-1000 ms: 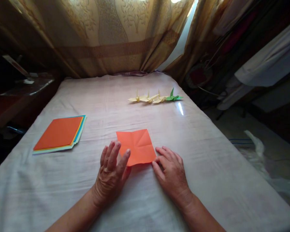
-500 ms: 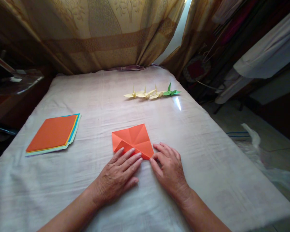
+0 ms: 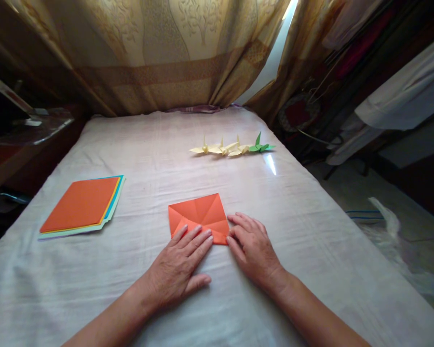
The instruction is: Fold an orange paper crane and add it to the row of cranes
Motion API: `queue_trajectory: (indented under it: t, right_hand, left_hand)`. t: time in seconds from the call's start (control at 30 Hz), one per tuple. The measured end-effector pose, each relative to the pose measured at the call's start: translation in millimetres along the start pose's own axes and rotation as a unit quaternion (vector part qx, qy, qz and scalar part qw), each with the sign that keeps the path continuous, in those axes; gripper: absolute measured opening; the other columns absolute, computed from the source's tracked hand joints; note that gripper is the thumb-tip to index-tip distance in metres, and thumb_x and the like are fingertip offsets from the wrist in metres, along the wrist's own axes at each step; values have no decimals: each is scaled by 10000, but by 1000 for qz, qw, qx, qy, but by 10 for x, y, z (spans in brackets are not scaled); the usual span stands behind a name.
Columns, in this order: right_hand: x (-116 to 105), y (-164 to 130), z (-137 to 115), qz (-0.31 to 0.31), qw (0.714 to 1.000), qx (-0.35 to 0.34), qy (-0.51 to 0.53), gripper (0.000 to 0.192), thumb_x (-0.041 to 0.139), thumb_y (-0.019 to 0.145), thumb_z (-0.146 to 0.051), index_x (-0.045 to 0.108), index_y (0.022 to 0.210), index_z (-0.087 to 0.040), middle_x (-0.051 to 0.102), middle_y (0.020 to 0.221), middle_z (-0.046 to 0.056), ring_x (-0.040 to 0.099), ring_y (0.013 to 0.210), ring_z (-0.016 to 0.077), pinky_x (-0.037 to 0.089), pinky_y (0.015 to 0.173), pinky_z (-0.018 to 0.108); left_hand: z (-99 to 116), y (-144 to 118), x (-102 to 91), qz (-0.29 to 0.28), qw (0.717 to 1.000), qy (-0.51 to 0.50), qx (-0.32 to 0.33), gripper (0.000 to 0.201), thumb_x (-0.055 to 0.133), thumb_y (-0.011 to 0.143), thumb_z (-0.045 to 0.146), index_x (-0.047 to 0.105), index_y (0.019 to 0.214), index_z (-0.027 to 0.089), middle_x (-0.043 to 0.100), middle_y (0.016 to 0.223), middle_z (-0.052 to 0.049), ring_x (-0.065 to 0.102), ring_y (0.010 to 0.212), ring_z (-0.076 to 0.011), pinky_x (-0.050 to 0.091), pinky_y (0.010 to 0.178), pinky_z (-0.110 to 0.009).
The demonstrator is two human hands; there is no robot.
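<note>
Left grip fingers hide orange paper edge — flat

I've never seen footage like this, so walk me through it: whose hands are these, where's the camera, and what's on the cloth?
There is no machine here. The camera sits on a person's head and looks down at their own two bare hands. The left hand lies flat, fingers pressing the near edge of a creased orange paper. The right hand touches that paper's near right corner. Neither hand grips anything. All this lies on a white cloth. To the left is a stack of coloured sheets, orange on top. Farther back stand folded paper cranes, yellow ones and a green one. Curtains hang behind.
</note>
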State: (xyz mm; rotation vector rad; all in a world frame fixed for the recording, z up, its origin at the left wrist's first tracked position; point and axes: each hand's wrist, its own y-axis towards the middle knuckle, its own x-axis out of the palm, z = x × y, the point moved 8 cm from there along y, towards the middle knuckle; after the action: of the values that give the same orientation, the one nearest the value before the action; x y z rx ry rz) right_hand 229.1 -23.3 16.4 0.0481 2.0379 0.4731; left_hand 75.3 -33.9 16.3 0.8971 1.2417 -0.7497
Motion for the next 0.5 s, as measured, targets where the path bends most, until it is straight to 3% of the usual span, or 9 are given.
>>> queue_trajectory:
  t: [0.1, 0.17, 0.23, 0.3, 0.37, 0.43, 0.5]
  right_hand:
    - [-5, 288, 69, -3, 1000, -24, 15, 107, 525, 882, -174, 598, 819, -221, 677, 1183, 102, 588, 1144, 247, 445, 953, 440]
    - [-19, 552, 65, -1, 999, -42, 23, 103, 519, 890, -175, 590, 830, -221, 695, 1133, 100, 623, 1078, 236, 477, 898, 410]
    - [-70, 853, 0, 18, 997, -71, 29, 107, 520, 897, -175, 584, 822, -216, 699, 1116, 106, 633, 1055, 236, 481, 894, 398]
    - [-157, 1149, -114, 43, 993, -106, 31, 107, 524, 912, -197, 589, 829, -215, 700, 1120, 103, 626, 1073, 234, 474, 911, 385]
    - [-311, 1388, -250, 82, 987, -137, 26, 119, 515, 929, -216, 599, 845, -213, 699, 1142, 91, 623, 1088, 231, 466, 922, 381]
    - [-491, 1518, -410, 114, 977, -177, 18, 163, 481, 960, -229, 612, 864, -214, 703, 1151, 65, 624, 1093, 212, 454, 944, 371]
    - [-627, 1516, -563, 128, 966, -225, 2, 214, 447, 988, -252, 632, 884, -218, 696, 1186, 37, 596, 1151, 206, 420, 999, 379]
  left_hand:
    - [-164, 80, -10, 25, 999, 17, -27, 531, 453, 987, 418, 423, 1446, 152, 514, 1442, -109, 466, 1333, -295, 334, 1125, -484]
    - [-398, 153, -62, 62, 996, 28, -62, 413, 411, 1000, 253, 478, 1402, 187, 563, 1397, -95, 513, 1294, -273, 377, 1096, -473]
    - [-707, 225, -195, 118, 988, 34, -96, 417, 411, 988, 208, 473, 1397, 163, 568, 1383, -128, 550, 1255, -256, 438, 1048, -420]
    - [-1043, 294, -392, 157, 977, 43, -138, 458, 441, 979, 230, 422, 1432, 168, 560, 1387, -142, 572, 1230, -246, 474, 1005, -384]
    - [-1242, 375, -655, 171, 972, 74, -143, 512, 497, 963, 296, 389, 1453, 191, 530, 1414, -147, 524, 1283, -276, 435, 1037, -424]
    - [-1303, 401, -1025, 214, 955, 127, -162, 631, 580, 919, 412, 361, 1468, 192, 381, 1522, -171, 346, 1407, -353, 308, 1111, -517]
    - [-1198, 381, -1363, 258, 937, 165, -167, 734, 623, 878, 496, 329, 1484, 203, 280, 1574, -158, 233, 1451, -373, 192, 1152, -551]
